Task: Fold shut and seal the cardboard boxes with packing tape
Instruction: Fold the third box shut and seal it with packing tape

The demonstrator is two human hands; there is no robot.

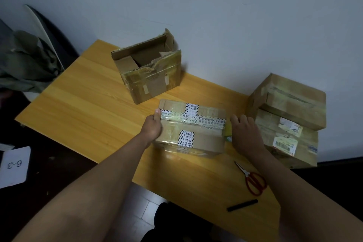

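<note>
We saw the left hand [152, 127] gripping the left end of the closed box [191, 128], thumb laid up on the top edge over the printed tape [193, 118], fingers wrapped down the end face. The right hand [244, 133] sat at the box's right end, fingers loosely curled and pointing away from us; it touched or nearly touched a green-yellow thing [227, 133] wedged there, too hidden to name, and we could not tell whether the hand held it. The closed box lay flat near the middle of the wooden bench [88, 104], flaps down, with black-and-white printed tape running along the top seam and shorter strips crossing it.

Behind it, nearer the wall, stood an open box [147, 72], flaps up, one rim torn, old clear tape around its front. To the right we noted two more closed boxes stacked: the upper box [290, 100] turned at an angle on the lower box [288, 141], which carried shipping labels. The stack sat just beside the right hand.

Near the front right of the bench lay red-handled scissors [253, 180], blades closed and pointing toward the boxes, and beyond them toward us a black marker-like stick [242, 205]. Off the bench on the left were a grey-green cloth [27, 65] and a white sheet [14, 165] marked 6-3 on the floor.
</note>
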